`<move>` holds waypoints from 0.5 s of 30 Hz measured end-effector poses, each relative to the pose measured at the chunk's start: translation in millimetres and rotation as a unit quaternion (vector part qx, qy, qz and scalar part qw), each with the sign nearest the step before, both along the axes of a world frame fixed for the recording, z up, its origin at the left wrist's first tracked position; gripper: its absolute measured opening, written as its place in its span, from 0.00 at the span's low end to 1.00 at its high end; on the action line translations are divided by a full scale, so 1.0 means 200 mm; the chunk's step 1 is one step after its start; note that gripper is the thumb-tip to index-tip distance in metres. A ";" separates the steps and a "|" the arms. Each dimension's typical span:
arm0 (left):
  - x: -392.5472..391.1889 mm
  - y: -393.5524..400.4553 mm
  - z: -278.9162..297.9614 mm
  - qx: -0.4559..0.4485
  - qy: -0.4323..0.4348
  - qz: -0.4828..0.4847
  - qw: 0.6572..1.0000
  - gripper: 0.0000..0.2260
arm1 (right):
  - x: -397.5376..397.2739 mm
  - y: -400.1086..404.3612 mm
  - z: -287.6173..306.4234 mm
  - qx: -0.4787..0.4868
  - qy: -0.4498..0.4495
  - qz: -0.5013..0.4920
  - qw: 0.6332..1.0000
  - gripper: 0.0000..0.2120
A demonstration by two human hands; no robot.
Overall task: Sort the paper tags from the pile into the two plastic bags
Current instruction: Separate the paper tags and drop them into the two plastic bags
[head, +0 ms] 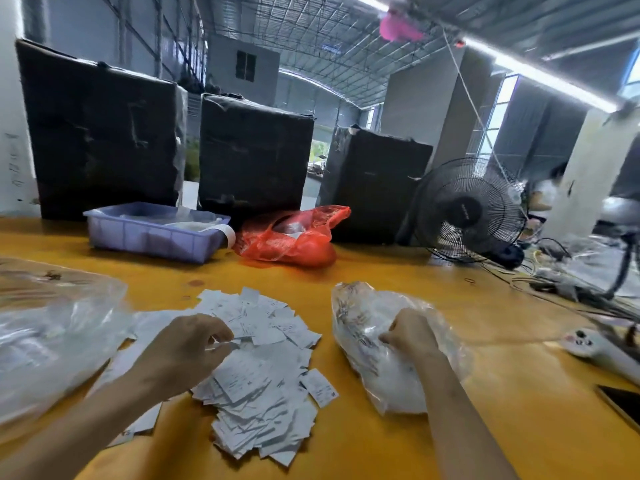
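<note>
A loose pile of white paper tags (266, 368) covers the middle of the yellow table (398, 452). My left hand (187, 348) hovers over the pile's left side, fingers curled, pinching a tag between thumb and fingers. One clear plastic bag (48, 344) lies at the far left. A second clear plastic bag (367, 327), partly filled with tags, lies to the right of the pile. My right hand (412, 334) is on top of this bag, fingers curled into the plastic near its opening; what it holds is hidden.
At the back stand a purple plastic tray (152, 233), a red plastic bag (294, 237) and three dark wrapped boxes (256, 154). A black fan (467, 213) with cables sits at the right. A white remote (595, 348) and a phone (623, 403) lie near the right edge.
</note>
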State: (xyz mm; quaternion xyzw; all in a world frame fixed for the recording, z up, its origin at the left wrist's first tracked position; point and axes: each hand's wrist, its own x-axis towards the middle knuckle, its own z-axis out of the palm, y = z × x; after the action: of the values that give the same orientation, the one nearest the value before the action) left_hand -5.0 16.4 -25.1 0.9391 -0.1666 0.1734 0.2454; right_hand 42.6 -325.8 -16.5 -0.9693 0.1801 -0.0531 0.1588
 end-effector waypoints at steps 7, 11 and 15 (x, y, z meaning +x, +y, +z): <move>0.01 0.02 -0.01 -0.023 0.003 -0.012 1.000 0.05 | 0.03 0.03 -0.04 -0.021 -0.056 -0.017 0.998 0.15; 0.01 0.02 -0.01 -0.037 0.009 -0.009 0.999 0.06 | 0.02 0.03 0.03 -0.017 -0.062 -0.009 0.998 0.16; 0.01 0.00 -0.01 -0.060 0.012 -0.014 0.998 0.06 | -0.02 0.12 0.22 -0.016 -0.049 0.038 0.998 0.12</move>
State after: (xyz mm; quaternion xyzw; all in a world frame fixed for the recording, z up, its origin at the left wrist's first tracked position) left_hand -3.8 16.9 -27.6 0.9222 -0.1660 0.1684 0.3059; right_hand 38.3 -302.2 28.1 -0.9741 0.1344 -0.0973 0.1534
